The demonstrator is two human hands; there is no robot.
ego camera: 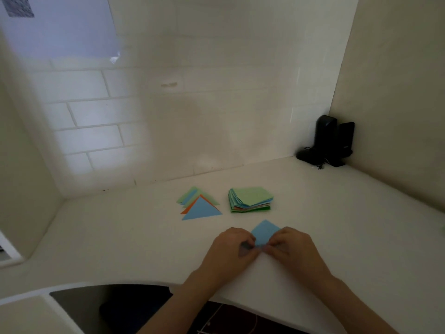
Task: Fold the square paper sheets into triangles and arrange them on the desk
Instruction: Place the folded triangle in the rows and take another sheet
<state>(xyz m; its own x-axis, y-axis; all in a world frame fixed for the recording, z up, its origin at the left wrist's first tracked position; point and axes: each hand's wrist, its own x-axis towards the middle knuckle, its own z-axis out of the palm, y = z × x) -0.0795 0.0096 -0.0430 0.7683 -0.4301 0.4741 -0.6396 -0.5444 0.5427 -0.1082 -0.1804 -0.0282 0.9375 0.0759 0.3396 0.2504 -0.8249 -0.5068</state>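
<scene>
A person's two bare hands meet over a white desk (120,237), seen from above and behind. Between them lies a blue paper sheet (265,231), turned like a diamond with one corner pointing to the far edge of the desk. It lies close to the near edge, roughly at the middle. The left hand (232,247) has its fingers curled and pinches the near corner of the sheet. The right hand (292,247) pinches the same corner from the other side, its fingertips almost touching those of the left. The near part of the sheet is hidden by the fingers.

Farther back, towards the far edge, sits a pile of folded triangles (198,204). A blue triangle is on top, an orange one shows beneath it, and pale green and blue ones fan out behind. Just beside it on the right sits a stack of square sheets (250,198), pale green on top, with blue, orange and green edges below.

In the far right corner of the desk stand two black speakers (333,138) with a black cable at their base.
</scene>
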